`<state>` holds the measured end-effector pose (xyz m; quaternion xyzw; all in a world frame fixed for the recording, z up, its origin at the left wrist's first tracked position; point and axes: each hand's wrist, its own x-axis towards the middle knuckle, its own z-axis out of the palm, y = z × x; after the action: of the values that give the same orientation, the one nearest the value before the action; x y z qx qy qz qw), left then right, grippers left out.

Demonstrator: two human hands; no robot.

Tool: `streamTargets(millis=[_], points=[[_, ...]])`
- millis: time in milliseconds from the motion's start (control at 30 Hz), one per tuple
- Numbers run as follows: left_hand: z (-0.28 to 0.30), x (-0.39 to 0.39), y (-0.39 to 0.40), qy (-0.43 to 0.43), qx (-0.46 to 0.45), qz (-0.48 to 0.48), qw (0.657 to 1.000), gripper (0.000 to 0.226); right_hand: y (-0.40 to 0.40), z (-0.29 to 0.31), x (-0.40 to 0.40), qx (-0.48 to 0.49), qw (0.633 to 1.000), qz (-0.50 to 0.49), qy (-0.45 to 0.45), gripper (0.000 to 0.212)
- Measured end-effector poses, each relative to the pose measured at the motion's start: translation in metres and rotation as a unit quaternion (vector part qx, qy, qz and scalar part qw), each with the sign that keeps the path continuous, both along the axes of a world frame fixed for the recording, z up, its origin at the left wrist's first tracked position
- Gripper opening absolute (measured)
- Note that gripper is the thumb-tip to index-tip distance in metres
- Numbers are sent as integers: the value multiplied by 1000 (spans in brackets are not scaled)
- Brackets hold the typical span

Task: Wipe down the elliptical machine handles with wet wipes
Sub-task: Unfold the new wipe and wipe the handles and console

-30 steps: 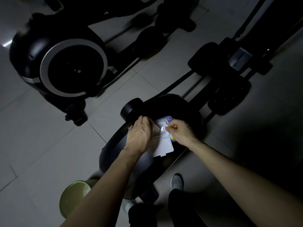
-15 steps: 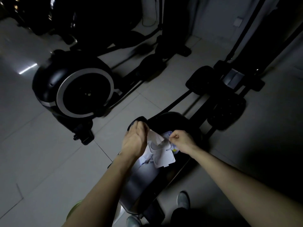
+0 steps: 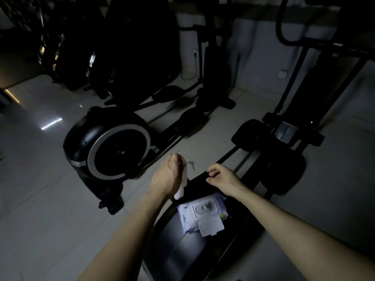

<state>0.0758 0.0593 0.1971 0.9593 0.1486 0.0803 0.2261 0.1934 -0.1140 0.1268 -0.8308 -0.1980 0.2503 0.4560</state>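
The room is dim. My left hand (image 3: 168, 175) is raised above the machine housing and is shut on a white wet wipe (image 3: 182, 183) that hangs down from the fingers. My right hand (image 3: 222, 177) is beside it, fingers pinched together, with nothing clearly in them. Below both hands a pack of wet wipes (image 3: 203, 214) lies on the dark flywheel housing (image 3: 174, 240) of the near elliptical, its white flip lid open. The curved black handles (image 3: 284, 35) of this machine rise at the upper right.
A second elliptical stands to the left, its round flywheel cover (image 3: 113, 153) ringed in silver. Black pedals (image 3: 282, 165) and rails lie ahead on the right. The floor (image 3: 50, 199) is pale tile. More dark equipment lines the far wall.
My left hand has pulled a wipe up out of the pack and lifted it. My right hand has let go of the pack. The view has tilted upward toward the machines.
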Motion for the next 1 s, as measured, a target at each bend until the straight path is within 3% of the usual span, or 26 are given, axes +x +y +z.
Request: streamTargets(millis=[133, 333, 500, 567, 767, 867, 1000], points=[[29, 6, 7, -17, 54, -49, 997, 10, 10, 40, 7, 43, 995, 35, -77, 36], [74, 14, 7, -30, 27, -49, 998, 14, 19, 91, 14, 30, 985, 45, -167, 39], [97, 21, 7, -13, -30, -61, 998, 14, 27, 118, 20, 42, 966, 78, -241, 14], [106, 19, 7, -14, -49, -62, 997, 14, 29, 126, 22, 45, 964, 73, -251, 3], [121, 17, 17, -42, -96, -62, 992, 15, 31, 155, 31, 71, 978, 50, -192, 12], [125, 20, 28, -38, -123, -89, 988, 27, 33, 170, 35, 96, 977, 57, -181, 15], [131, 19, 35, -48, -89, -119, 988, 40, 35, 185, 39, 112, 975, 49, -187, 13]])
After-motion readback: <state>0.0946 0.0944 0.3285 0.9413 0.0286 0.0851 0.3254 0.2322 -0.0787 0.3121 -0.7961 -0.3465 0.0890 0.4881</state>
